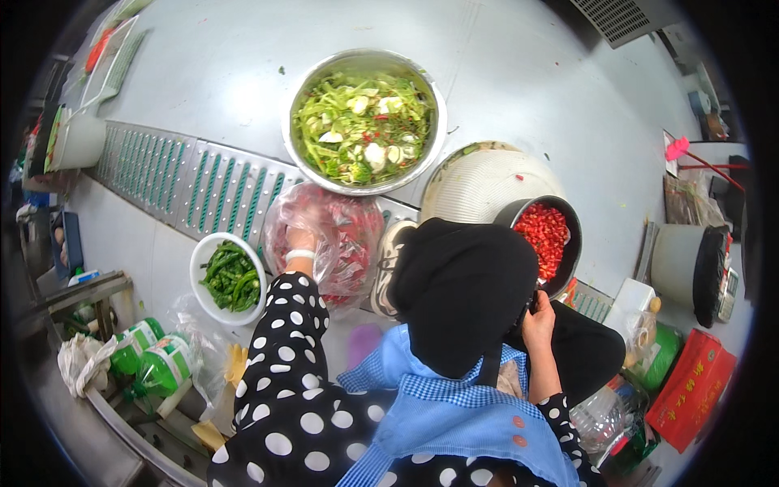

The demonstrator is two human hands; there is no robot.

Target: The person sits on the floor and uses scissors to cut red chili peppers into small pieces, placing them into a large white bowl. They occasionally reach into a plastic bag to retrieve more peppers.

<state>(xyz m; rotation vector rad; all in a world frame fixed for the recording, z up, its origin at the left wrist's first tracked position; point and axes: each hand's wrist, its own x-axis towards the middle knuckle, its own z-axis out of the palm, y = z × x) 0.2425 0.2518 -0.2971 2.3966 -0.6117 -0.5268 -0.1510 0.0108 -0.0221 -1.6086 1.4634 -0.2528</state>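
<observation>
My left hand (302, 240), with a white band at the wrist, reaches into a clear plastic bag (353, 243) of red chillies. The plastic blurs its fingers, so their grip cannot be made out. A black handle (539, 298) is held in my right hand (539, 329), at the near rim of a dark pot (575, 243); whether the handle belongs to the pot is unclear. Chopped red chillies (541, 234) lie in the pot. Black cloth (462, 286) in the middle hides part of the pot's side. Left of the bag is a white bowl (196, 271) of green peppers (231, 280).
A steel basin (443, 122) of cut greens (362, 131) stands beyond the bag. Beside the pot lies a round, pale ribbed board (481, 182). A slotted drain grate (207, 182) crosses the floor. Green bottles (164, 365) lie lower left; a red box (691, 389) is at right.
</observation>
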